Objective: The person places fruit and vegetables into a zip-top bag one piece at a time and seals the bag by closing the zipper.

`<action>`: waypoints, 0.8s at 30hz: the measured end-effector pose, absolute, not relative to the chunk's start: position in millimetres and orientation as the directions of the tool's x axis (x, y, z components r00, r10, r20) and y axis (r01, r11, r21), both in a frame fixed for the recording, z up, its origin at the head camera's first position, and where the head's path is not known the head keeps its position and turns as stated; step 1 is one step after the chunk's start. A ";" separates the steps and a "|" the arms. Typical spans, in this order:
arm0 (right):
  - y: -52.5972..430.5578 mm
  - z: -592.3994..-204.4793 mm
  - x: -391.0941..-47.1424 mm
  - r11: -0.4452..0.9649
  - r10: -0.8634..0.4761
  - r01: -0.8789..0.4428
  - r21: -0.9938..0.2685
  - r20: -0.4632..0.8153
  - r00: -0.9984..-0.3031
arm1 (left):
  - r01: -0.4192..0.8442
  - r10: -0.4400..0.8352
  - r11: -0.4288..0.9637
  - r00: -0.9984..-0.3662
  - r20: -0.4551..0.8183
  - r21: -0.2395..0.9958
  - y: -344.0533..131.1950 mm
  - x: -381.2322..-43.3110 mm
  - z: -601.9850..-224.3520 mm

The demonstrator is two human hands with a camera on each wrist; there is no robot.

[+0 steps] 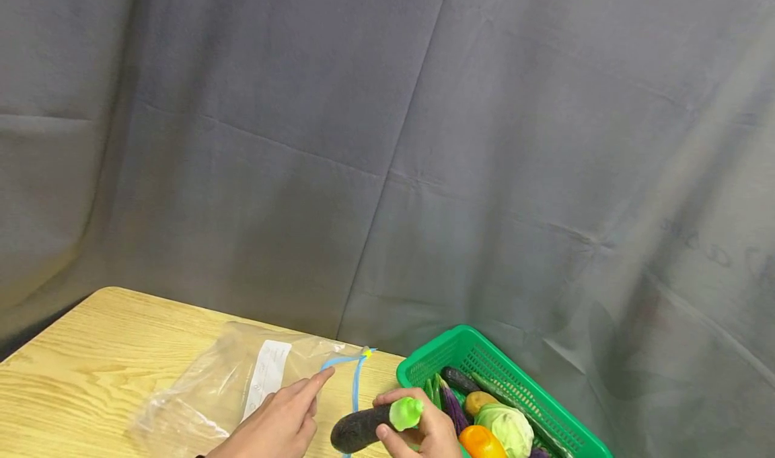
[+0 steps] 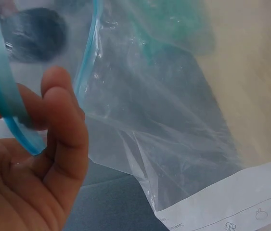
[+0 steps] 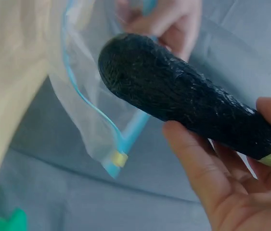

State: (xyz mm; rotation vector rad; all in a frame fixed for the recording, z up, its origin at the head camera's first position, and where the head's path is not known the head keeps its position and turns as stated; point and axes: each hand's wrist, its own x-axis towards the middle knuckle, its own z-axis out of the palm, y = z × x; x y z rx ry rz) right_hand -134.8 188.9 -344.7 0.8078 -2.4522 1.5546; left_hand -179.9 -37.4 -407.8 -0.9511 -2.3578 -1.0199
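My right hand grips a dark eggplant near its bright green stem end, fingers and thumb on either side. The blunt dark end points left toward the mouth of a clear zip bag. In the left wrist view, my left hand has its fingers curled at the bag's blue zip edge, holding the mouth apart. The eggplant shows dark through the plastic there. The right wrist view shows the yellow slider at one end of the zip. A white label is on the bag.
A green basket stands to the right on the wooden table. Inside are a cabbage, an orange fruit or vegetable, a brown potato-like item and other vegetables. A grey curtain hangs behind the table.
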 end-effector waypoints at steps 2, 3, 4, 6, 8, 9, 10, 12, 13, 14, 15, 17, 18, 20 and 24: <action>183.4 -351.4 -137.5 0.296 -0.371 -0.466 -0.834 0.350 -0.860 | 0.714 0.430 0.500 -0.695 0.576 0.489 -37.0 -179.8 -406.2; 180.5 -354.5 -138.6 0.288 -0.366 -0.447 -0.847 0.334 -0.869 | 0.711 0.433 0.501 -0.700 0.569 0.494 -37.0 -179.7 -405.5; 177.8 -357.5 -139.6 0.290 -0.356 -0.433 -0.853 0.324 -0.877 | 0.708 0.434 0.503 -0.703 0.563 0.496 -37.0 -179.6 -404.6; 173.2 -362.6 -141.0 0.286 -0.340 -0.405 -0.868 0.303 -0.890 | 0.699 0.436 0.507 -0.713 0.549 0.505 -37.0 -179.6 -402.6; 169.2 -367.1 -142.2 0.292 -0.327 -0.401 -0.868 0.303 -0.895 | 0.691 0.437 0.508 -0.721 0.538 0.514 -36.9 -179.5 -400.6; 167.2 -369.1 -142.7 0.302 -0.323 -0.410 -0.861 0.312 -0.894 | 0.690 0.436 0.509 -0.723 0.536 0.515 -36.8 -179.5 -399.7; 165.5 -371.0 -143.0 0.315 -0.322 -0.420 -0.851 0.320 -0.891 | 0.688 0.435 0.510 -0.724 0.535 0.516 -36.4 -179.5 -398.6; 161.4 -374.1 -143.1 0.349 -0.327 -0.449 -0.823 0.342 -0.881 | 0.689 0.430 0.512 -0.722 0.542 0.513 -35.4 -179.4 -396.3; 159.2 -375.4 -143.1 0.379 -0.332 -0.473 -0.796 0.360 -0.872 | 0.689 0.425 0.513 -0.722 0.546 0.512 -35.0 -179.2 -395.4; 157.3 -376.7 -143.6 0.399 -0.341 -0.496 -0.771 0.378 -0.861 | 0.689 0.420 0.514 -0.721 0.551 0.511 -34.5 -179.1 -394.3; 155.3 -378.2 -144.0 0.423 -0.349 -0.525 -0.739 0.402 -0.847 | 0.688 0.413 0.517 -0.721 0.556 0.509 -34.0 -178.9 -393.2; 151.9 -381.9 -145.5 0.451 -0.373 -0.579 -0.680 0.446 -0.814 | 0.684 0.399 0.520 -0.723 0.564 0.511 -33.1 -178.2 -391.5; 150.6 -384.4 -147.0 0.465 -0.389 -0.619 -0.633 0.482 -0.785 | 0.682 0.393 0.521 -0.725 0.565 0.513 -32.7 -177.8 -390.7; 149.1 -390.3 -151.1 0.489 -0.419 -0.689 -0.535 0.548 -0.724 | 0.677 0.385 0.521 -0.730 0.565 0.520 -32.0 -176.8 -389.1; 147.2 -400.3 -158.3 0.547 -0.475 -0.777 -0.313 0.648 -0.595 | 0.668 0.374 0.514 -0.740 0.559 0.539 -30.5 -173.9 -385.2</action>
